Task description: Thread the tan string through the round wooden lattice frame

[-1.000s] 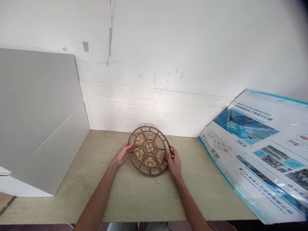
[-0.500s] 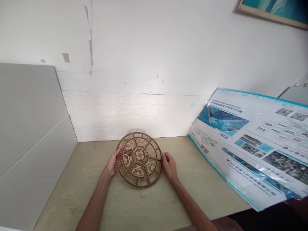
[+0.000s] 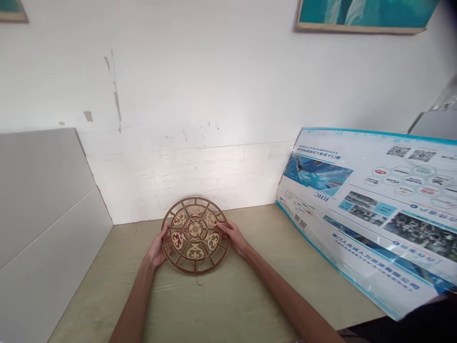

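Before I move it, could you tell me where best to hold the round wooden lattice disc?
Best grip the outer rim from the left and right sides, as the left hand and right hand do now: the disc lies flat on the table, and the unbroken rim looks sturdier than the thin inner fretwork.

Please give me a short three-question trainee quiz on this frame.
1. Multiple choice: what are the left hand and right hand both touching? A) a round openwork wooden disc B) a dinner plate C) a cardboard box
2. True or false: the blue-and-white poster stands to the right of the disc.
3. Fill in the blank: the grey panel stands to the ___ of the disc.

Key: 1. A; 2. true; 3. left.
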